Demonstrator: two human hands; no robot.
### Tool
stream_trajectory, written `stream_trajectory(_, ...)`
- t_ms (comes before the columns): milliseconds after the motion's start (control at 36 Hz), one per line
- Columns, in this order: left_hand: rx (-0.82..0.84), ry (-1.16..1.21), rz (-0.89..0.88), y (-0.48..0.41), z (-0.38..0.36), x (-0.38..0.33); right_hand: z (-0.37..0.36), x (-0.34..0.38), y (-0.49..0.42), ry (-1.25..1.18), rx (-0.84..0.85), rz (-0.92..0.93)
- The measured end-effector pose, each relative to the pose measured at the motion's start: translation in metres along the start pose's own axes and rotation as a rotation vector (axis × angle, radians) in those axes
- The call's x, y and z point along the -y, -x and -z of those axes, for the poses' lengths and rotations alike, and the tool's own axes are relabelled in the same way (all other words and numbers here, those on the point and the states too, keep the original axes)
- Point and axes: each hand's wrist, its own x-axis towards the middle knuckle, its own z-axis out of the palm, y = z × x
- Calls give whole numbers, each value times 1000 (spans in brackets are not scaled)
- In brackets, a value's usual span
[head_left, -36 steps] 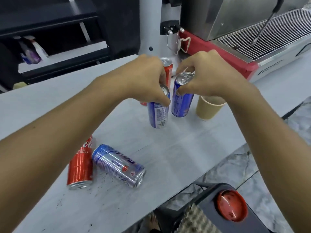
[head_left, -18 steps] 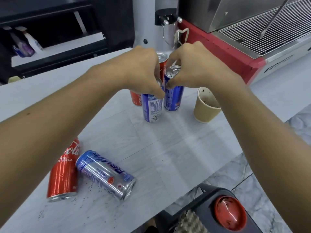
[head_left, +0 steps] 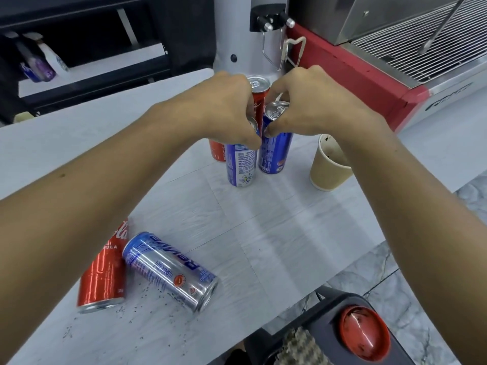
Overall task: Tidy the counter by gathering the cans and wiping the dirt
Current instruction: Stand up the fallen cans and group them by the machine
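My left hand (head_left: 224, 106) grips the top of an upright blue and white can (head_left: 241, 164) standing on the grey counter (head_left: 276, 233). Beside it, my right hand (head_left: 313, 101) pinches the rim of an upright dark blue can (head_left: 275, 152). The two cans nearly touch. Behind them stands a tall red can (head_left: 259, 94), and a second red can (head_left: 217, 151) shows partly under my left hand. Near the front left, a red cola can (head_left: 102, 275) and a blue and silver can (head_left: 171, 270) lie on their sides. Dark crumbs (head_left: 139, 309) speckle the counter around those two.
A tan paper cup (head_left: 326, 169) stands right of the upright cans. A red and steel machine (head_left: 369, 64) with a grille sits at the back right. A grey post (head_left: 237, 35) rises behind the cans. Below the counter's front edge is a dark object with a red cap (head_left: 361, 333).
Both hands have carried the two blue cans farther back, closer to the upright red cans. The view has shifted slightly; the two lying cans have not moved.
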Motion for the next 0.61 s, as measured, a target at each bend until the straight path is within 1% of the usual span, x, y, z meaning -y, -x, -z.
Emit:
stream_trajectory(139,6,16,6,0,-1,0,-1,2,-1,-3,14,-7)
stream_trajectory(333,0,43,-30,8,0,3,-4,3,-2,-10,27,-14)
stream_trajectory(611,-112,68,-33,28,2,2,0,5,11,35,4,2)
